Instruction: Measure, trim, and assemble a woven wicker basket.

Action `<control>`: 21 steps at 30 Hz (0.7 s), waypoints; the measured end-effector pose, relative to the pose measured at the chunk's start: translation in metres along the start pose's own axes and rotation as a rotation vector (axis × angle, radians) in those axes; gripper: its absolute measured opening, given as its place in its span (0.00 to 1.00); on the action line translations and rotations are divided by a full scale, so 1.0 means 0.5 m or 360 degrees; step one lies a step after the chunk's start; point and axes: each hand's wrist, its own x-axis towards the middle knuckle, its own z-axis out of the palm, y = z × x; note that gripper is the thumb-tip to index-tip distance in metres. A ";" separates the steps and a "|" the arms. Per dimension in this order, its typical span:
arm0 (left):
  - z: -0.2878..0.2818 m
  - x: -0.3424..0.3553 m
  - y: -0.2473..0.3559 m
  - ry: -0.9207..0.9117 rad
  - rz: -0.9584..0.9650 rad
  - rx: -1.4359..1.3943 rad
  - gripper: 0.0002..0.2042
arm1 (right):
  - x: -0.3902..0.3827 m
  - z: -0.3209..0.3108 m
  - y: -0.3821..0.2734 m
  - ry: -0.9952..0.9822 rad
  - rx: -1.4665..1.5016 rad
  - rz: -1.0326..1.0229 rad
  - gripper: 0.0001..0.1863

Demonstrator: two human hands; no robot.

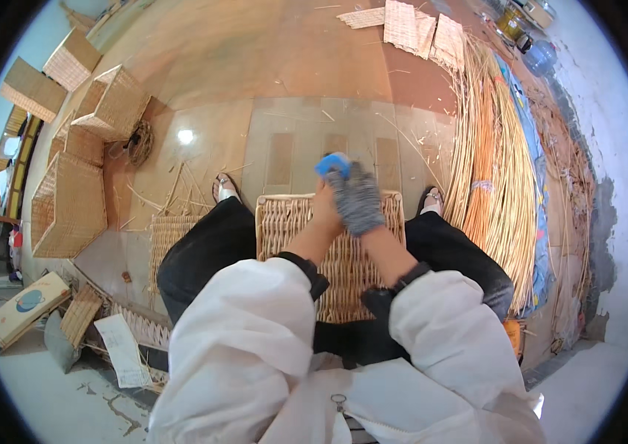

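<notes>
My bare left hand and my right hand, in a grey knit glove, are pressed together over a woven wicker panel. This panel has a rod frame and lies between my knees. A small blue thing shows at the far end of both hands; its kind is unclear. Gloved fingers curl over its near side. The left hand looks closed just below it, its fingers partly hidden by the glove, so what it grips cannot be made out.
Long bundles of wicker rods lie on a blue sheet to the right. Several woven baskets stand at the left, near a dark coil. Flat woven pieces lie far ahead. Loose rods litter the floor beside my left foot.
</notes>
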 end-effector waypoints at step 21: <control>0.080 -0.033 0.020 0.0258 -0.0690 -0.1667 0.18 | -0.023 0.091 0.087 0.0091 0.0548 -0.0105 0.17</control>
